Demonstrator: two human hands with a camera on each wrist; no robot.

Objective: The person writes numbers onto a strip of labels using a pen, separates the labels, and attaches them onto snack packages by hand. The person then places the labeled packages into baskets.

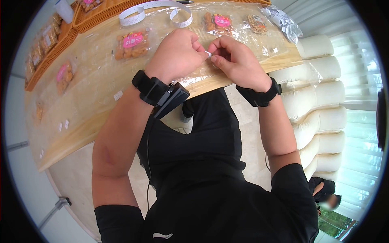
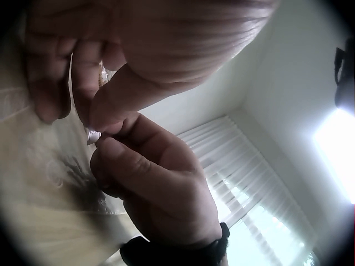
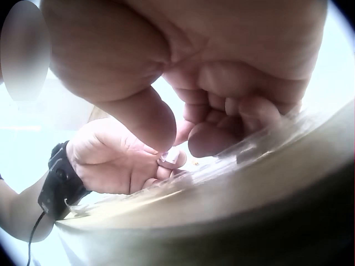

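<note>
Both hands meet above the table's near edge. My left hand [image 1: 178, 54] pinches a tiny white paper piece [image 1: 208, 54] between thumb and finger. My right hand [image 1: 236, 60] is at the piece's other side, its thumb and index finger curled in at it. In the left wrist view the white piece [image 2: 93, 136] shows between the fingertips of both hands. The right wrist view shows the small piece [image 3: 170, 157] at the left fingers, with the right thumb tip touching it. Clear plastic film [image 3: 260, 138] lies under the right hand.
Pink-labelled snack bags [image 1: 131, 44] lie on the wooden table [image 1: 101, 125] under clear film. A curled white tape [image 1: 132, 17], a pen and wicker baskets [image 1: 97, 21] stand behind. Crumpled plastic [image 1: 283, 22] is at the right corner; small white pieces [image 1: 118, 95] lie at left.
</note>
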